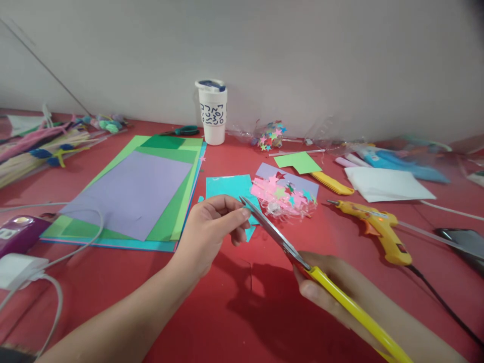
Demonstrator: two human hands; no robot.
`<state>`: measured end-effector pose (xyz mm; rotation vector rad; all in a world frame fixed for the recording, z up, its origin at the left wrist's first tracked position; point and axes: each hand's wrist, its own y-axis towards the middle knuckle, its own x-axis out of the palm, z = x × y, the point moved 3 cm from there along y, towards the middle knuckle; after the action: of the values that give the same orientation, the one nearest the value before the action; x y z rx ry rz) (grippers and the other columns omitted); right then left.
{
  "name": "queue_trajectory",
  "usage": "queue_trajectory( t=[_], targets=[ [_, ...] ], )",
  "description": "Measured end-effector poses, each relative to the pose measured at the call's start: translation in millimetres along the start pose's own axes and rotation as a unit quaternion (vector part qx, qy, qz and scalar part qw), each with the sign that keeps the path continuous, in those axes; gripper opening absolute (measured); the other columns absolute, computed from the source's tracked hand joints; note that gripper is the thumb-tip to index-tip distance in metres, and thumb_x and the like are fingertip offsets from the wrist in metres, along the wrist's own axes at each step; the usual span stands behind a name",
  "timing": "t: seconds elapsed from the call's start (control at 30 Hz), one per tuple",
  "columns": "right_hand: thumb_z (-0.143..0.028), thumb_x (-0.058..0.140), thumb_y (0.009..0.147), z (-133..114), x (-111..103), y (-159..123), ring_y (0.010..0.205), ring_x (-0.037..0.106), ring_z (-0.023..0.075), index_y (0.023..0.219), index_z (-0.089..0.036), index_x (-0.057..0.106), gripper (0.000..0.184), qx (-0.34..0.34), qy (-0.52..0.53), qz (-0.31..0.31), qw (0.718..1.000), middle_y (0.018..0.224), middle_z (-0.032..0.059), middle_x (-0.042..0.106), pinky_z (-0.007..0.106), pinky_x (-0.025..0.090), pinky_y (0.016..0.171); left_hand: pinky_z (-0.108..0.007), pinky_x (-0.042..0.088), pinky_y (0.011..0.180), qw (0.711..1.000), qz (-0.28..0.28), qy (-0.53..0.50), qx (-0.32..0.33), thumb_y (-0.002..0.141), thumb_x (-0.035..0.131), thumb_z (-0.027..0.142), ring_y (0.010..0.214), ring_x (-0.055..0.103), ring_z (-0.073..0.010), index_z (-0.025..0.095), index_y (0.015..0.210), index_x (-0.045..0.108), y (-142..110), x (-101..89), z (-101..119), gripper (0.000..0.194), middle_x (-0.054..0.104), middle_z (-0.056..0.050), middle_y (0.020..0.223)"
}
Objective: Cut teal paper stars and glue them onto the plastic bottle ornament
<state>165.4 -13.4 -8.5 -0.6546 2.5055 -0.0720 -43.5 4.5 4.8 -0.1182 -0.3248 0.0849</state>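
Note:
My right hand (325, 282) grips a pair of scissors (280, 237) with long yellow handles. Their blades point up and to the left, the tips slightly parted beside my left fingertips. My left hand (217, 227) is closed in a pinch, thumb against forefinger; whatever is between them is too small or hidden to make out. Behind the left hand lies a turquoise paper piece (229, 185) with small offcuts around it. To its right, a heap of pink strips and foil stars (280, 191) rests on a lilac paper piece (308, 185).
A stack of coloured sheets (132, 196) lies left, before a white tumbler (214, 113). On the right are a yellow glue gun (378, 227), a yellow cutter (333, 183), a white packet (389, 184) and a dark phone (461, 242). White cables (56, 292) run at left.

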Motion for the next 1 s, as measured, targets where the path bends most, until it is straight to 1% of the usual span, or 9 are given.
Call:
queue_trajectory(
  t=[0.17, 0.23, 0.3, 0.43, 0.57, 0.73, 0.87, 1.0],
  targets=[
    [-0.070, 0.048, 0.079, -3.4, 4.8, 2.8, 0.051, 0.029, 0.0139, 0.062, -0.024, 0.037, 0.051, 0.016, 0.011, -0.069, 0.997, 0.060, -0.0029, 0.030, 0.026, 0.023, 0.043, -0.015, 0.041, 0.041, 1.000, -0.001, -0.003, -0.003, 0.070, 0.070, 0.019, 0.040, 0.052, -0.0050, 0.015, 0.060, 0.060, -0.3, 0.6, -0.1, 0.014, 0.059, 0.005, 0.048],
    [-0.073, 0.044, 0.080, -5.6, 5.8, 2.9, 0.053, 0.023, 0.0129, 0.063, -0.023, 0.034, 0.053, 0.021, 0.016, -0.081, 0.996, 0.062, -0.0044, 0.026, 0.027, 0.020, 0.045, -0.015, 0.041, 0.041, 1.000, -0.003, -0.002, -0.004, 0.070, 0.070, 0.019, 0.040, 0.052, -0.0052, 0.015, 0.061, 0.060, -0.1, 0.2, 0.3, 0.014, 0.059, 0.005, 0.048],
    [-0.078, 0.042, 0.078, -7.9, 5.7, 2.8, 0.055, 0.021, 0.0124, 0.064, -0.023, 0.033, 0.057, 0.020, 0.010, -0.082, 0.996, 0.063, -0.0053, 0.024, 0.027, 0.018, 0.047, -0.016, 0.042, 0.043, 1.000, 0.000, 0.007, 0.001, 0.070, 0.069, 0.019, 0.041, 0.053, -0.0058, 0.015, 0.061, 0.060, 0.5, -0.7, 1.3, 0.013, 0.060, 0.004, 0.050],
    [-0.082, 0.037, 0.076, -7.4, 3.9, 4.5, 0.056, 0.022, 0.0120, 0.066, -0.023, 0.033, 0.061, 0.020, -0.007, -0.096, 0.995, 0.063, -0.0058, 0.026, 0.027, 0.017, 0.049, -0.017, 0.044, 0.044, 0.999, 0.023, 0.039, 0.018, 0.070, 0.068, 0.020, 0.045, 0.054, -0.0068, 0.015, 0.061, 0.061, 1.7, -2.7, 3.4, 0.012, 0.060, 0.003, 0.052],
    [-0.082, 0.037, 0.076, 1.2, 3.0, 8.4, 0.057, 0.024, 0.0118, 0.068, -0.022, 0.035, 0.061, 0.014, -0.029, -0.132, 0.991, 0.063, -0.0058, 0.028, 0.025, 0.020, 0.049, -0.017, 0.044, 0.044, 0.999, 0.023, 0.041, 0.026, 0.069, 0.067, 0.018, 0.045, 0.054, -0.0069, 0.016, 0.061, 0.060, 1.3, -2.8, 3.1, 0.011, 0.059, 0.004, 0.051],
    [-0.083, 0.035, 0.076, 7.4, 2.5, 9.1, 0.057, 0.027, 0.0125, 0.071, -0.022, 0.039, 0.062, -0.004, -0.048, -0.118, 0.992, 0.064, -0.0050, 0.030, 0.025, 0.022, 0.048, -0.016, 0.044, 0.045, 0.999, 0.021, 0.028, 0.030, 0.070, 0.066, 0.017, 0.045, 0.054, -0.0068, 0.017, 0.062, 0.061, -0.1, -2.8, 1.1, 0.009, 0.059, 0.004, 0.052],
    [-0.082, 0.033, 0.078, 5.4, 2.2, 7.2, 0.058, 0.028, 0.0129, 0.075, -0.021, 0.042, 0.061, -0.015, -0.057, -0.120, 0.991, 0.066, -0.0043, 0.032, 0.025, 0.023, 0.050, -0.016, 0.044, 0.045, 1.000, 0.014, 0.015, 0.022, 0.070, 0.066, 0.016, 0.045, 0.054, -0.0068, 0.017, 0.061, 0.061, -1.3, -0.7, -1.0, 0.010, 0.060, 0.004, 0.051],
    [-0.081, 0.034, 0.078, 4.0, 1.0, 7.6, 0.058, 0.028, 0.0128, 0.074, -0.021, 0.042, 0.061, -0.010, -0.053, -0.126, 0.991, 0.065, -0.0045, 0.033, 0.025, 0.023, 0.049, -0.017, 0.044, 0.044, 1.000, 0.010, 0.007, 0.023, 0.069, 0.066, 0.015, 0.044, 0.054, -0.0072, 0.017, 0.062, 0.061, -1.5, 0.1, -1.0, 0.009, 0.060, 0.004, 0.052]
  ],
)
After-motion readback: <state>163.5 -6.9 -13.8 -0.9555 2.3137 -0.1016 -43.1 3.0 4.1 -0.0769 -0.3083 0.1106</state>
